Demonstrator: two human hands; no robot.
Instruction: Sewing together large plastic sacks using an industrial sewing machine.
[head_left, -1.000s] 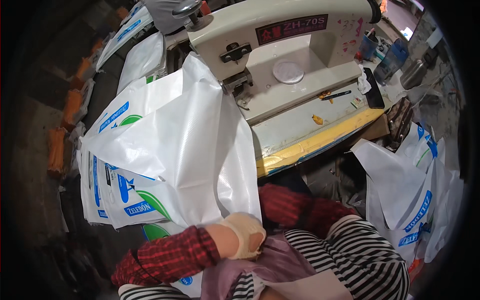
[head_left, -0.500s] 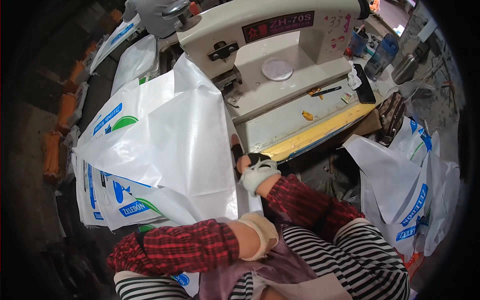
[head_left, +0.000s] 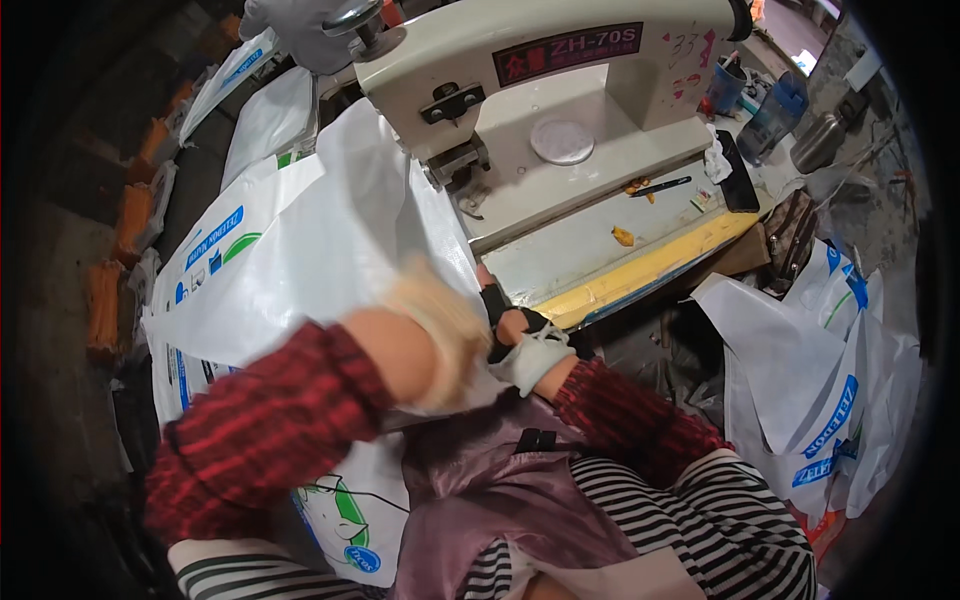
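A large white woven sack (head_left: 290,265) with blue and green print spreads across the left, its upper part beside the head of a cream industrial sewing machine (head_left: 440,60). My left hand (head_left: 435,325), in a pale glove, is over the sack's near right part, smeared by motion; its fingers do not show clearly. My right hand (head_left: 508,322), in a dark fingerless glove with a pale wrist cover, is closed at the sack's right edge by the corner of the machine table. One finger points up along that edge; the other fingers are partly hidden.
White printed sacks (head_left: 800,360) hang in a heap at right. On the machine table (head_left: 580,245) lie a black pen (head_left: 660,187), a phone (head_left: 738,175) and yellow scraps. Stacked sacks (head_left: 270,125) and a person in grey (head_left: 305,35) are at the back left.
My left hand has moved up and away from my lap onto the sack, its forearm swinging upward. The sack's near part has shifted and creased. My right hand stays by the sack's edge.
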